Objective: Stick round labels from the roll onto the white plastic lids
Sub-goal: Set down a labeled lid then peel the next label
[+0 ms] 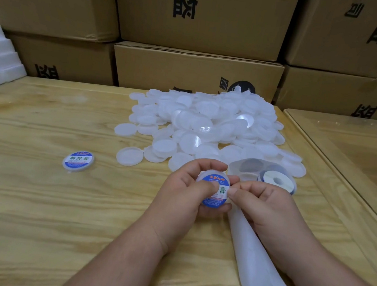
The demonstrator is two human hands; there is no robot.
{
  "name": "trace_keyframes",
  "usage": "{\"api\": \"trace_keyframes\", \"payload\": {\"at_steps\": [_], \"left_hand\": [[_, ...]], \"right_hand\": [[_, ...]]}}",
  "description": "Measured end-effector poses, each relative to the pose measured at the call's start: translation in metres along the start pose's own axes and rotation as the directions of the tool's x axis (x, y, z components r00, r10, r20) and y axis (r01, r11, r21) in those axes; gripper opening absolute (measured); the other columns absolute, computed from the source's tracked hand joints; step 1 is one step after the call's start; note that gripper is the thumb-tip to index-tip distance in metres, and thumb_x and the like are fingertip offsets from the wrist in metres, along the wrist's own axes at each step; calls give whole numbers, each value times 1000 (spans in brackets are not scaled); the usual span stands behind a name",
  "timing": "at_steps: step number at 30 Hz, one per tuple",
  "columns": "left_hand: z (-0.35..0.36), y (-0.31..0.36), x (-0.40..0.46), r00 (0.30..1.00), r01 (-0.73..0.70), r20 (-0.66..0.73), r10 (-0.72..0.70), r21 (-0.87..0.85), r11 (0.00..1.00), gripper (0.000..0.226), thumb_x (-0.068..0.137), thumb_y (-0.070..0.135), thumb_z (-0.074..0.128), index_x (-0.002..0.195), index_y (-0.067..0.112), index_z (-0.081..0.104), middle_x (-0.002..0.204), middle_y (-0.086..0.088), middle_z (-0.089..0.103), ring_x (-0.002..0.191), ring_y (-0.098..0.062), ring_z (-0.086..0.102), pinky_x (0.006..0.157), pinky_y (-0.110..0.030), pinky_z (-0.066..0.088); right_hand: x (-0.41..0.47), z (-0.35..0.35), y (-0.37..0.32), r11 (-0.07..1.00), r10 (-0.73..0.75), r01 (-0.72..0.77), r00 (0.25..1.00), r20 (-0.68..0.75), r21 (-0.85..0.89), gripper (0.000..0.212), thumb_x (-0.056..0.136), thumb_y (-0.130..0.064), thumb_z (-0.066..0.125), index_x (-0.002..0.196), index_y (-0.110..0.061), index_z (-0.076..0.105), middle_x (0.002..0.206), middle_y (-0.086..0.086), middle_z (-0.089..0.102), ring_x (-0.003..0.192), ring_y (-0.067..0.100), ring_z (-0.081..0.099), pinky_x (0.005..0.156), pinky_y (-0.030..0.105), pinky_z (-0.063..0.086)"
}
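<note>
Both hands meet just near of the heap of bare lids [199, 125]: the left hand [183, 194] curls round a white lid [213, 191] from its left side, thumb pressed flat on the blue round label [215, 194], while the right hand [263, 204] pinches the lid's right edge with its fingertips. That lid faces up toward the camera, label already on it, so smoothing looks like the step in hand. One finished lid [79, 160] lies well to the left, nearer the left hand; the label roll [276, 180] sits just far of the right hand, its white backing strip [260, 265] trailing near under that wrist.
</note>
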State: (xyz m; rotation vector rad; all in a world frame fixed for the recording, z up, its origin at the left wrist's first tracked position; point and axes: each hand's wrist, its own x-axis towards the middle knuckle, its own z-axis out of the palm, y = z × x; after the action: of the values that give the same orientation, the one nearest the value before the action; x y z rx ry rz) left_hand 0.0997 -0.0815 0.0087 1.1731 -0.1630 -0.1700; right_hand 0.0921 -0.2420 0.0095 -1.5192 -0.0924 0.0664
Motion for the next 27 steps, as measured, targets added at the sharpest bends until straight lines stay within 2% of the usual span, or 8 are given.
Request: {"api": "trace_keyframes", "payload": {"at_steps": [9, 14, 17, 18, 20, 23, 27], "left_hand": [[-1, -1, 0, 1000, 2, 16, -2, -9, 1000, 32, 77, 7, 53, 95, 22, 75, 109, -17, 76, 103, -30, 74, 74, -35, 61], [-1, -1, 0, 1000, 5, 10, -5, -6, 1000, 31, 78, 6, 53, 99, 18, 72, 109, -17, 76, 103, -29, 74, 75, -35, 62], [-2, -2, 0, 1000, 0, 8, 0, 4, 1000, 39, 87, -9, 46, 100, 17, 71, 110, -17, 76, 104, -29, 74, 77, -36, 63], [-1, -2, 0, 1000, -3, 3, 3, 11, 1000, 42, 87, -12, 43, 101, 17, 71, 109, -17, 76, 104, -29, 74, 78, -37, 63], [-1, -3, 0, 1000, -13, -21, 14, 33, 999, 46, 87, -16, 38, 104, 16, 68, 108, -15, 76, 104, -27, 74, 79, -37, 63], [-1, -4, 1, 995, -47, -83, 50, 43, 998, 47, 89, -19, 35, 108, 14, 63, 104, -11, 78, 102, -26, 75, 76, -35, 63], [-4, -3, 3, 977, -117, -178, 117, 9, 993, 31, 94, -5, 59, 115, 17, 60, 103, -8, 78, 98, -26, 76, 69, -29, 62]], "right_hand": [[0, 0, -1, 1000, -10, 9, 999, -50, -20, 26, 92, -6, 66, 70, -12, 78, 69, -9, 74, 58, -3, 63, 54, 8, 45], [1, 2, -1, 999, 0, -3, 999, -54, -46, 20, 92, -9, 67, 76, -11, 79, 87, 0, 79, 74, 4, 71, 62, 12, 50], [0, 2, -1, 998, 2, -5, 999, -52, -61, 18, 92, -12, 68, 79, -14, 81, 94, 0, 80, 84, 8, 73, 69, 15, 51], [0, 2, -1, 998, -7, 4, 999, -46, -67, 19, 92, -12, 67, 80, -15, 81, 93, 0, 80, 83, 8, 73, 69, 15, 51], [-2, 3, -2, 997, -35, 33, 999, -30, -76, 25, 95, -10, 64, 81, -20, 82, 75, -6, 77, 67, 0, 69, 60, 9, 47], [-4, 2, -4, 995, -64, 64, 998, -2, -71, 34, 98, -4, 58, 87, -22, 83, 50, -18, 61, 48, -7, 58, 49, 3, 40], [-3, 0, 0, 993, -61, 55, 996, -57, -101, 29, 97, -6, 60, 91, -22, 82, 45, -19, 50, 41, -3, 47, 45, 5, 34]]}}
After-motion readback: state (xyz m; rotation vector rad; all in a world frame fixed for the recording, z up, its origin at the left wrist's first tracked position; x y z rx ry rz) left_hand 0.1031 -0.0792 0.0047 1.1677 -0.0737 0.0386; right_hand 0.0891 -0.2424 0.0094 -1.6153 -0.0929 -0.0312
